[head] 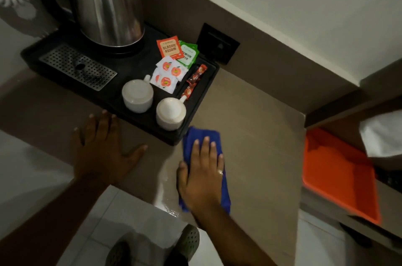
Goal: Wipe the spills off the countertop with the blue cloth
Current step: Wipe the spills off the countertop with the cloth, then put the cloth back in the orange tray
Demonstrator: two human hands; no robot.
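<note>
The blue cloth (196, 137) lies folded on the brown countertop (256, 135), just in front of the black tray's near corner. My right hand (201, 175) presses flat on it, fingers spread, covering its middle. A wet glossy spill (166, 187) shines on the counter left of the cloth and down to the front edge. My left hand (102, 148) rests flat on the counter with fingers apart, holding nothing, close to the tray's front side.
The black tray (195, 113) carries a steel kettle (106, 2), two upturned white cups (137, 95), tea sachets (170, 46) and a metal drip grate (78, 67). An orange tray (335, 178) and a white cloth (382, 135) sit on a lower shelf to the right. Wall socket (217, 44) behind.
</note>
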